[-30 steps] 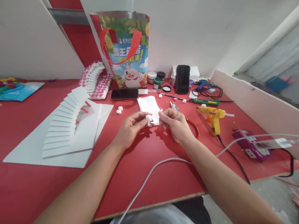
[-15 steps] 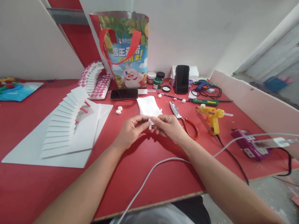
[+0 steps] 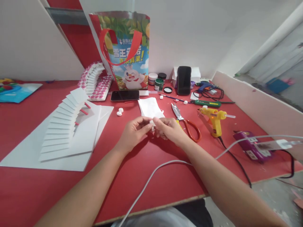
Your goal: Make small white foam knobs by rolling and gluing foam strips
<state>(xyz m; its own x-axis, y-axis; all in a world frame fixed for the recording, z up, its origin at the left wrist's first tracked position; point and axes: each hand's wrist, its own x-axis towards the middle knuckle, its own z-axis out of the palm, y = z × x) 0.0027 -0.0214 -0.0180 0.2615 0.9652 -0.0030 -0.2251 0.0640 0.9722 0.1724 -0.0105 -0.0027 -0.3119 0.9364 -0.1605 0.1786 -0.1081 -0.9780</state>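
A small white paper piece [image 3: 152, 125] is pinched between both hands above the red table. My left hand [image 3: 135, 130] is closed on its left side with thumb and fingers. Around its right side, the thumb and fingers of my right hand [image 3: 168, 127] are closed, partly hiding it. Just behind the hands lies a stack of white paper sheets [image 3: 149, 106]. Two small white rolled pieces [image 3: 120, 112] sit to the left of the stack. Scissors with red handles [image 3: 193, 129] lie close to my right hand, blades pointing away.
A folded white paper structure [image 3: 62, 126] stands at left, a printed bag [image 3: 131, 56] behind. At right are a yellow glue gun [image 3: 216, 121], a purple box [image 3: 252, 146] and a green tool [image 3: 207, 103]. A pale cable [image 3: 153, 173] crosses the table [image 3: 132, 195] under my right arm.
My right thumb has shifted up and over the white piece, which shows less between the fingers. The whole view has moved slightly; objects on the table stay put.
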